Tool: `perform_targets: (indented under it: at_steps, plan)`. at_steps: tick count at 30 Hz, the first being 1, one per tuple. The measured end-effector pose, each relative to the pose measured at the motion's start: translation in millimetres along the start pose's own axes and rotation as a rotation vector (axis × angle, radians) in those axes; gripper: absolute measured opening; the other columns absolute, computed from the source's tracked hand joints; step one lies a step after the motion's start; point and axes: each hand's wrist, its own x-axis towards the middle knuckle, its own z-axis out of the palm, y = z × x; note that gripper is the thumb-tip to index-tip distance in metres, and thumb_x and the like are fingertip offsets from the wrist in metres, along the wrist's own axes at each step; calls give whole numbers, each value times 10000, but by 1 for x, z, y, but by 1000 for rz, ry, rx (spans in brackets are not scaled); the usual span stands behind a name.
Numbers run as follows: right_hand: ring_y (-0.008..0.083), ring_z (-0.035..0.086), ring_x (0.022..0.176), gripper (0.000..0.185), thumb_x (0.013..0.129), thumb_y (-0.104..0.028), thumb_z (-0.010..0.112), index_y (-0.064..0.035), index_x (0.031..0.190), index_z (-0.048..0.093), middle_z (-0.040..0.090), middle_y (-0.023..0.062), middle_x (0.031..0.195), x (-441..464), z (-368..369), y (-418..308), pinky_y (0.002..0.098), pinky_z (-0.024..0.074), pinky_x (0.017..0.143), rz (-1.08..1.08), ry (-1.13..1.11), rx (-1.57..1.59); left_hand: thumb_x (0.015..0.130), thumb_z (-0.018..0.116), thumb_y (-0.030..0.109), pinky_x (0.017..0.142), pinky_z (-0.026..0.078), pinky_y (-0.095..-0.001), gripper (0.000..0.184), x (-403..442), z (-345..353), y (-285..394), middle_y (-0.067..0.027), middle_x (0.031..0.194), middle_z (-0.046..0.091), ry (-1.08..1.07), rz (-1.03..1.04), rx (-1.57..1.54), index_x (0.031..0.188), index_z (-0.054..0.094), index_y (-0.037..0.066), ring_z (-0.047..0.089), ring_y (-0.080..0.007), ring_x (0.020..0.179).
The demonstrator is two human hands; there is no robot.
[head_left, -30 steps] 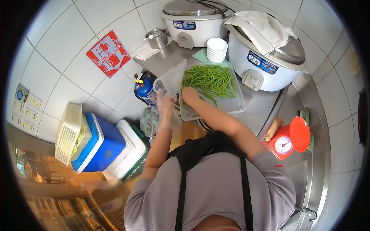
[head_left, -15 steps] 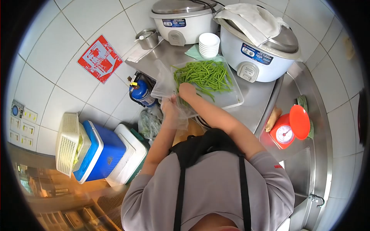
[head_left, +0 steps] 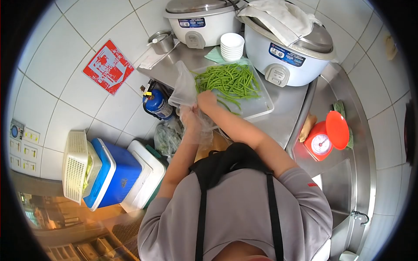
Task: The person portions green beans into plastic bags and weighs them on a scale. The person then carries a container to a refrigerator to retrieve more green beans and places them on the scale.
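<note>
A clear plastic bag (head_left: 183,87) hangs at the left side of a translucent tray (head_left: 257,108). My left hand (head_left: 190,116) is closed on the bag, its film bunched about the fingers and wrist. Just above and to the right is my right hand (head_left: 206,101), curled at the tray's left edge against the bag; what its fingers hold is hidden. Green beans (head_left: 230,81) lie heaped across the back of the tray, with a few loose ones near my right hand.
Two rice cookers (head_left: 283,56) and stacked white bowls (head_left: 232,47) stand behind the tray. A red scale (head_left: 320,143) is at right by the sink (head_left: 337,191). A blue fire extinguisher (head_left: 157,104) and a blue cooler (head_left: 117,174) are at left.
My right hand has shifted slightly left, away from the beans and closer to the bag. My left hand still grips the bag. The whole view has tilted a little.
</note>
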Motion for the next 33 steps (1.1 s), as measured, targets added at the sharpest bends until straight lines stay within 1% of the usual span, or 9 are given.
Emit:
perform_targets:
  at_steps: [2, 8, 11, 14, 17, 23, 26, 29, 33]
  plan:
    - [294, 600, 888, 230, 766, -126, 503, 7, 884, 647, 618, 174, 963, 0, 1, 1, 390, 495, 674, 92, -21, 89, 809, 410, 66, 694, 478, -253, 212, -5, 10, 8, -53, 937, 557, -23, 28, 26, 986, 523, 33, 549, -156, 791]
    - [333, 618, 792, 167, 722, -77, 529, 24, 791, 643, 625, 212, 842, 4, -53, 59, 403, 499, 661, -221, -176, 67, 788, 378, 68, 690, 473, -241, 317, -12, 23, 43, -65, 983, 552, -42, 50, 143, 1084, 490, 45, 536, -139, 776]
    - [351, 580, 881, 240, 733, -151, 588, 54, 856, 611, 600, 222, 924, -1, -55, 91, 401, 473, 742, -264, -240, 26, 779, 393, 48, 690, 477, -249, 358, -13, 23, 43, -77, 1015, 547, -22, 17, 156, 1127, 473, 36, 538, -151, 785]
    - [344, 536, 953, 392, 681, -199, 675, 19, 994, 584, 568, 172, 1002, -36, -39, 91, 363, 447, 825, -142, -37, -27, 771, 416, 18, 684, 482, -260, 394, -8, 27, 29, -83, 1036, 539, 35, 19, 143, 1163, 453, 27, 543, -173, 789]
    - [346, 485, 1020, 512, 621, -196, 738, 16, 1045, 544, 524, 165, 1045, -53, -41, 93, 356, 410, 881, -164, -107, -43, 772, 437, -7, 671, 485, -267, 421, -7, 27, 19, -86, 1052, 531, -25, 4, 130, 1192, 429, 22, 548, -189, 781]
    - [333, 542, 953, 425, 584, -144, 754, 38, 929, 585, 573, 166, 985, -50, -41, 116, 381, 456, 806, -176, -193, 143, 794, 473, 1, 662, 486, -276, 436, -10, 35, 13, -91, 1084, 511, -22, 24, 145, 1222, 391, 15, 553, -192, 770]
    - [316, 551, 917, 347, 597, -93, 723, 14, 899, 588, 588, 153, 948, -52, -33, 120, 374, 441, 814, -246, -123, -35, 804, 488, 16, 662, 486, -278, 441, -3, 28, 4, -95, 1113, 498, -76, 48, 117, 1230, 376, 15, 554, -193, 777]
    - [329, 565, 909, 230, 695, -56, 583, 11, 915, 603, 593, 167, 961, -52, -32, 119, 405, 472, 746, -256, -135, -78, 811, 495, 27, 656, 486, -279, 454, -1, 27, 3, -99, 1144, 490, -92, 67, 145, 1244, 359, 15, 556, -194, 789]
    - [323, 544, 956, 229, 725, -45, 519, 25, 933, 584, 567, 190, 1024, -52, -35, 118, 381, 453, 791, -202, -94, -89, 815, 497, 38, 639, 482, -265, 463, -13, 44, 22, -95, 1178, 481, -126, 114, 289, 1255, 355, 10, 556, -178, 785]
